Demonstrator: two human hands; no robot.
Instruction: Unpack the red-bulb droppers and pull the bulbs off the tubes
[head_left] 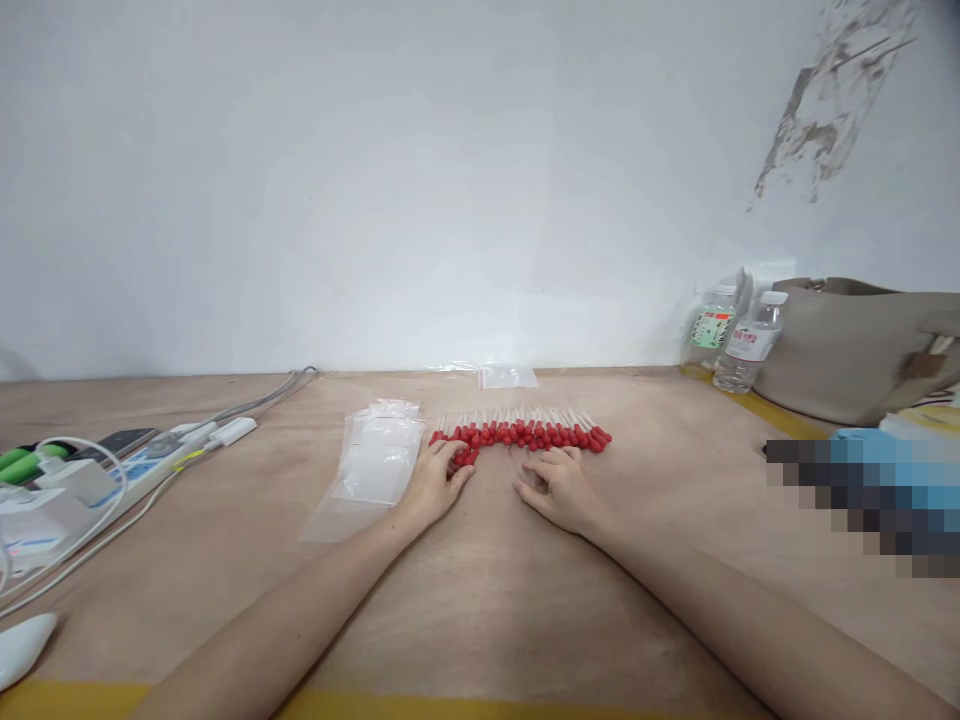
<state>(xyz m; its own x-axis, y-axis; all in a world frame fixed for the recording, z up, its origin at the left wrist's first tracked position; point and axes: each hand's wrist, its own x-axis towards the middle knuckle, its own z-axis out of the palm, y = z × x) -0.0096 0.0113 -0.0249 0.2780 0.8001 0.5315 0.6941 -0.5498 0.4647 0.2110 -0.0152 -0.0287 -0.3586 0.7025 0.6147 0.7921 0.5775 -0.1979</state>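
One head-worn view, facing wall [450, 190], looking down across tabletop [480, 620]

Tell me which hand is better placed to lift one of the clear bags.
Left, most likely. The left hand is right beside the clear bags, though it is also at the red-tipped sticks. The right hand is farther off, beyond the left hand.

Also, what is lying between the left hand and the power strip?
In the head view, overlapping clear plastic bags lie there, next to the left hand; a white cable runs close along the power strip.
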